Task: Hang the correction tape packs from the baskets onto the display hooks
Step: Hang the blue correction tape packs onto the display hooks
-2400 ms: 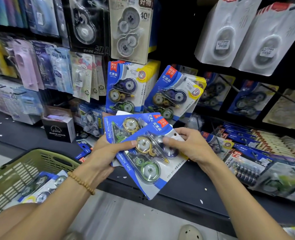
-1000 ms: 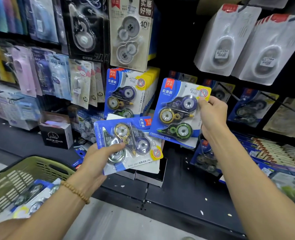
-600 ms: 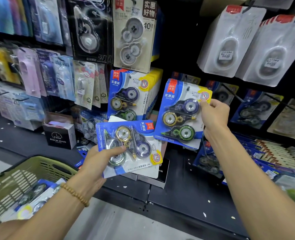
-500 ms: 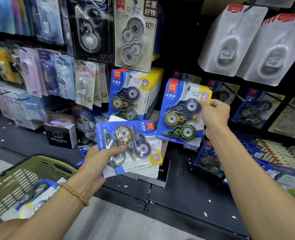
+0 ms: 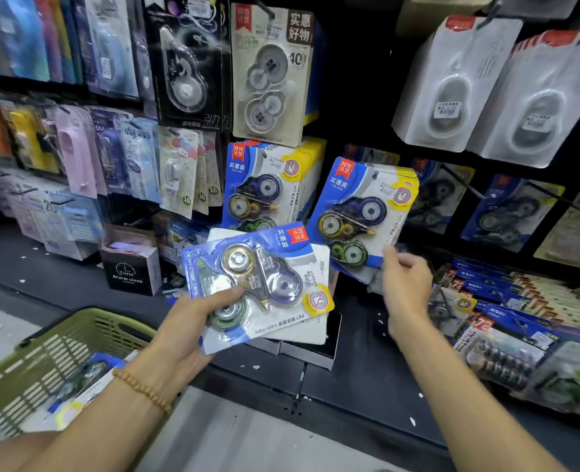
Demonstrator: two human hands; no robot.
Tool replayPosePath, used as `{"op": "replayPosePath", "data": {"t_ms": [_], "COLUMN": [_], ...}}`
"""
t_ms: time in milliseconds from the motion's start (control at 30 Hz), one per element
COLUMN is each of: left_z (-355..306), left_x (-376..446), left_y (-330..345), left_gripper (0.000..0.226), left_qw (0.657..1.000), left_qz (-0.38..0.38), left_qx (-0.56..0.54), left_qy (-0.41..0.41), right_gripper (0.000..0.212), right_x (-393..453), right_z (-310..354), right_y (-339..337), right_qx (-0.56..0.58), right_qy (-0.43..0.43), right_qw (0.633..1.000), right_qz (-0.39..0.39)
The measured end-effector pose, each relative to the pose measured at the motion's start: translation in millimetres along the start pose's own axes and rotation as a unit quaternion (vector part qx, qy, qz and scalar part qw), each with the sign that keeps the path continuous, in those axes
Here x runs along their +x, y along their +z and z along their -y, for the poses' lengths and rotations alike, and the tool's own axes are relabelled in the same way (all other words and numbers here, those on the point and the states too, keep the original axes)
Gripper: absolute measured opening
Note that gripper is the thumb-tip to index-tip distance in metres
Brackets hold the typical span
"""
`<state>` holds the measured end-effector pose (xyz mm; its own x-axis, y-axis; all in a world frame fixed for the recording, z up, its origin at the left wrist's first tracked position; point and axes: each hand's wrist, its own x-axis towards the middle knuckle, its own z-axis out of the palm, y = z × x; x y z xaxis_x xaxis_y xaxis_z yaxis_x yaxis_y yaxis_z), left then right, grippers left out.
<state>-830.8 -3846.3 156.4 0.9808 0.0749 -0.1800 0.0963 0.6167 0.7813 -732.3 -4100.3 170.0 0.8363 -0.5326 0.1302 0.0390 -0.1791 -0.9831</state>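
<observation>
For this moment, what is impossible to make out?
- Head view: right hand is motion-blurred; contact with the hanging pack unclear.
- Its hook is covered by the card.
- Basket contents cut by the edge and left forearm.
- Packs under the left hand's pack: count hidden.

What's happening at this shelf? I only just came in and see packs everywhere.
A person is stocking correction tape packs onto display hooks. The left hand grips a blue pack, held sideways, with more packs stacked behind it. The right hand, blurred with motion, sits at the lower edge of the hanging pack on the hook; whether it has a grip there is unclear. A green basket at lower left holds more packs.
</observation>
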Motion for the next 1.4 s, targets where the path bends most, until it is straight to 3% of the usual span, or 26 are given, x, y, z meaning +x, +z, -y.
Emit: {"op": "replayPosePath", "data": {"t_ms": [100,167,367,433,500,567,733,800,900,967,1167,1400], "left_z": [4,7,0,-2,2,8,12,13,14,14,16,16], "left_x": [-1,-1,6,8,11,12,13,13,17,20,30,33], "left_y": [9,13,10,8,9,12,24,30,35,37,30,22], "left_gripper": [0.051,0.055,0.042,0.041,0.047,0.052,0.048,0.043,0.028,0.033,0.024,0.022], "left_qw": [1.0,1.0,0.998,0.999,1.0,1.0,0.999,0.998,0.997,0.996,0.994,0.988], "left_qz": [0.015,0.016,0.041,0.041,0.029,0.01,-0.002,-0.008,-0.027,-0.036,-0.07,-0.093], "left_qx": [-0.02,-0.024,-0.046,-0.025,-0.01,-0.008,0.026,0.054,0.061,0.068,0.081,0.113], "left_qy": [0.013,0.007,-0.02,-0.015,0.001,0.011,0.032,0.038,0.04,0.045,0.039,0.04], "right_gripper": [0.034,0.025,0.032,0.036,0.025,0.012,0.014,0.01,0.007,0.006,0.01,0.007], "right_x": [-42,-59,-58,-55,-53,-54,-39,-28,-18,-14,26,55], "right_z": [7,13,25,26,24,23,29,39,51,51,80,94], "right_y": [2,6,3,-1,-3,-4,-2,-2,-1,0,-2,5], "right_qx": [0.027,0.039,0.09,0.115,0.138,0.111,0.065,0.094,0.147,0.135,0.18,0.073], "right_qy": [0.061,0.043,-0.017,-0.008,-0.002,-0.018,-0.069,-0.058,0.002,0.02,-0.028,-0.077], "right_qw": [0.975,0.948,0.935,0.937,0.95,0.969,0.989,0.988,0.973,0.97,0.98,0.993], "right_qz": [0.212,0.311,0.342,0.329,0.281,0.221,0.111,0.106,0.177,0.2,0.083,0.042]}}
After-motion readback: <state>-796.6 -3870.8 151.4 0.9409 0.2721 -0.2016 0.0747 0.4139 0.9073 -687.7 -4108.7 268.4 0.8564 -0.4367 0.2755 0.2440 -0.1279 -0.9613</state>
